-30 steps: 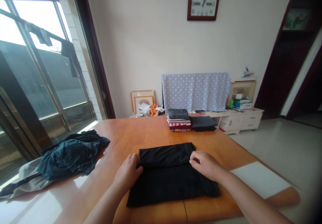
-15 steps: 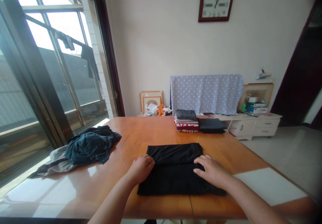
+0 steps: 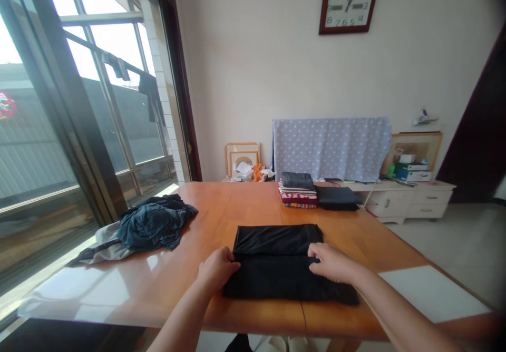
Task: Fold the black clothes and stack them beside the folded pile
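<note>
A black folded garment [image 3: 276, 278] lies flat on the wooden table in front of me, its far part turned over in a fold that runs from side to side. At its left edge, my left hand [image 3: 218, 269] is closed, thumb and fingers pinching the cloth by the fold line. My right hand [image 3: 331, 262] grips the same fold near the right side, fingers curled and thumb below them. The garment's near right corner sticks out beneath my right wrist. Exactly how much cloth each hand pinches is hidden.
A crumpled dark teal garment [image 3: 154, 223] lies with grey cloth [image 3: 105, 246] at the left by the window. Toward the back stand a stack of folded clothes [image 3: 298, 191] and a dark folded garment [image 3: 338, 198]. A white sheet [image 3: 432, 291] covers the table's right side.
My fingers have closed more tightly on the fold at both sides. The view has shifted slightly, so everything sits a little further right. The garment's near edge looks slightly straighter.
</note>
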Demonstrator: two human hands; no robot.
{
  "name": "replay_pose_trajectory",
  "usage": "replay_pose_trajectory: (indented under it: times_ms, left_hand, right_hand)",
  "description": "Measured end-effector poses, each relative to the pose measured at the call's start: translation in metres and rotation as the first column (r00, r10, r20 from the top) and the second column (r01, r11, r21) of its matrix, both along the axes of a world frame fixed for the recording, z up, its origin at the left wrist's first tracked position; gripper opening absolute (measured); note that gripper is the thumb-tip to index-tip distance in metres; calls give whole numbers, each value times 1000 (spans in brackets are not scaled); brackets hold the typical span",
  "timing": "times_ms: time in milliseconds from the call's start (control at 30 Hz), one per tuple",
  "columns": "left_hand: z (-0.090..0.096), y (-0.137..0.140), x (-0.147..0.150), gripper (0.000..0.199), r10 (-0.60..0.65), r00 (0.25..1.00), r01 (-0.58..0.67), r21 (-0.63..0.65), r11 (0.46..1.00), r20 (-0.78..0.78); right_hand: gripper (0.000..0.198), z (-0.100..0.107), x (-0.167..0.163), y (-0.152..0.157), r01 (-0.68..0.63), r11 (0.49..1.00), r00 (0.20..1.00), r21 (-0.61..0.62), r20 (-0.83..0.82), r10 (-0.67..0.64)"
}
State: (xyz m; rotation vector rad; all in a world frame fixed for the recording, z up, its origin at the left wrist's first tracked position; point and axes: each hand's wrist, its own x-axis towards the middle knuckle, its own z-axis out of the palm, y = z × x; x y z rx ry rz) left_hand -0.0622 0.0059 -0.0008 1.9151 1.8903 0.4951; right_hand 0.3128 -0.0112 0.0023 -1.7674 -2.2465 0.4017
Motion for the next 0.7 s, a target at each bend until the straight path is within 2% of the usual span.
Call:
replay_pose_trajectory:
  times_ms: [100,200,333,433,500,567,633,700]
  left_hand:
    - [0,-4,-1,10,-34,998,34,1,999,60]
    - [2,-13,-6,11,-119,970,123,-7,992,214]
    - [6,-27,-12,20,-174,893,207,-35,978,415]
    - [7,-32,-9,39,-132,827,185,-42,982,547]
    - [6,-31,-2,53,-63,813,116,-54,992,579]
    - [6,-30,5,52,-29,827,68,-49,996,561]
    - [7,-30,10,45,-80,830,116,-31,993,552]
    - [9,-34,10,41,-178,788,237,-23,971,589]
  right_hand:
    - [17,3,-4,-5,-56,998,998,20,-13,56]
    - [18,8,-10,-20,-84,990,995,110,-43,89]
    - [18,6,-14,-42,-73,982,994,174,-68,87]
    - [19,-1,-14,-48,-53,984,995,170,-74,66]
    - [20,-6,-14,-49,-28,987,994,161,-100,44]
    - [20,-8,-14,-49,2,989,992,150,-124,17]
    - [19,-6,-13,-50,16,991,989,130,-146,3]
    - [19,-3,-10,-53,16,993,982,114,-187,5]
